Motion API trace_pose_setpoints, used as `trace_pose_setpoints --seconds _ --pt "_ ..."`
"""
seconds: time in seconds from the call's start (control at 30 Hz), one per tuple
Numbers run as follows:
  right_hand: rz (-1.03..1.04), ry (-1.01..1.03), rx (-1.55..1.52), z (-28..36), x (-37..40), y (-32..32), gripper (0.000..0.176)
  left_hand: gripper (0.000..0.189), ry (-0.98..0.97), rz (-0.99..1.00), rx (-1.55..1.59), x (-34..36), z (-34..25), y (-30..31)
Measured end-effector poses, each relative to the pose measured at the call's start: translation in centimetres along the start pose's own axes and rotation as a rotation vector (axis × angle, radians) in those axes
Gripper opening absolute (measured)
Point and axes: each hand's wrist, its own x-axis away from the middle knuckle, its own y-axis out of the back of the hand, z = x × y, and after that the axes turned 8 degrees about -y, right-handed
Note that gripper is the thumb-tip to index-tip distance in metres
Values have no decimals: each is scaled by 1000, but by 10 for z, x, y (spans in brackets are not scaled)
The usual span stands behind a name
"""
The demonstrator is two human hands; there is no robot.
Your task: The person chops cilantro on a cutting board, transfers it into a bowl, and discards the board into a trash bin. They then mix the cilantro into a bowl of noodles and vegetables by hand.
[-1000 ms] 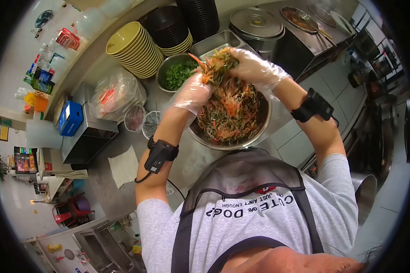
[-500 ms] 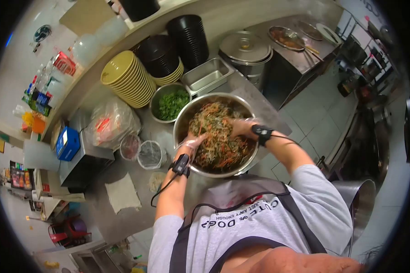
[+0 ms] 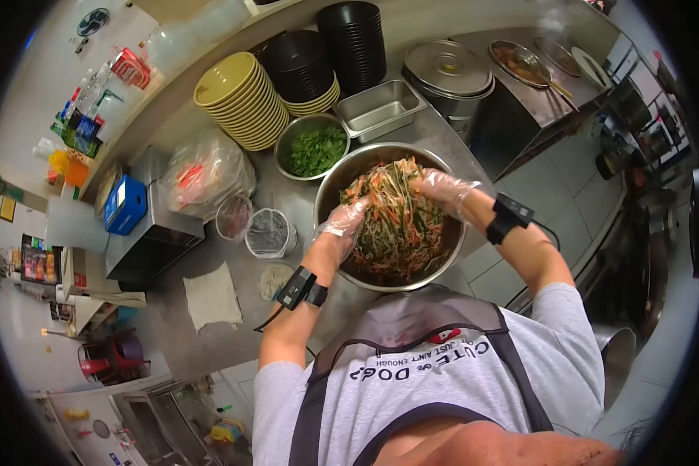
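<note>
A large steel bowl [image 3: 326,190] holds a heap of mixed shredded vegetables [image 3: 400,221], with orange, green and pale strands. Both my hands wear clear plastic gloves and are inside the bowl. My left hand [image 3: 344,223] is closed on the near-left side of the heap, its fingertips partly buried in the strands. Across from it, my right hand [image 3: 446,190] grips the upper right side, with most of its fingers hidden in the mix. Between the hands the strands are bunched and raised. A black strapped device sits on each wrist.
Behind the bowl are a smaller bowl of chopped greens [image 3: 318,151], a rectangular steel pan [image 3: 380,109] and stacked yellow bowls [image 3: 241,101]. To the left are a lined tub [image 3: 270,233], a plastic bag [image 3: 206,175] and a cloth [image 3: 212,299]. A lidded pot [image 3: 449,68] stands back right.
My right hand has risen and shifted to the upper right of the bowl, and the vegetables are bunched higher between both hands. The whole view has also shifted slightly.
</note>
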Motion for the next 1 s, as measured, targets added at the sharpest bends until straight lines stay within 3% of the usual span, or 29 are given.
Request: trace_pose_setpoints --seconds 0.03,0.07,0.13,0.17,0.23,0.27,0.3,0.43,0.57,0.6,0.63,0.7,0.73,0.77,0.83,0.87,0.9,1.0 --pt "65 57 -127 34 48 -19 31 44 -67 39 -26 -18 10 6" --pt "-24 83 25 44 51 -20 32 44 -66 39 -21 -26 14 10" --pt "-112 107 176 61 56 -21 32 49 -489 265 -28 -38 19 22" --pt "-126 99 156 67 64 -24 33 51 -582 296 -24 -43 13 26" --pt "-36 166 17 89 99 -44 37 51 -402 476 531 -33 -2 35" --pt "-31 206 166 97 108 -47 38 51 -457 167 -184 -8 -29 23" --pt "-27 248 315 104 110 -46 40 48 -453 174 -1 33 -47 9" --pt "116 284 354 115 114 -55 49 46 -421 339 82 42 -63 9" --pt "29 462 622 96 85 -54 58 54 -262 400 89 12 -49 21" --pt "35 247 603 99 87 -56 59 65 -285 297 110 12 -39 20" --pt "32 247 603 97 82 -53 59 73 -258 358 66 0 -29 26" --pt "28 109 650 88 60 -41 61 74 -223 231 -34 -15 -8 22" --pt "22 120 670 81 49 -33 63 73 -247 160 -324 -34 6 28" --pt "25 123 677 62 22 -16 63 75 -237 165 -349 -37 8 23" --pt "41 430 1007 34 -33 17 67 82 -316 282 -173 -52 26 29" --pt "37 300 1053 43 -24 11 72 85 -464 202 -379 -148 92 59" --pt "102 311 1024 37 -36 16 76 85 -403 152 -223 -138 91 50" --pt "39 362 1065 26 -56 11 82 75 -459 203 -318 -107 60 34"
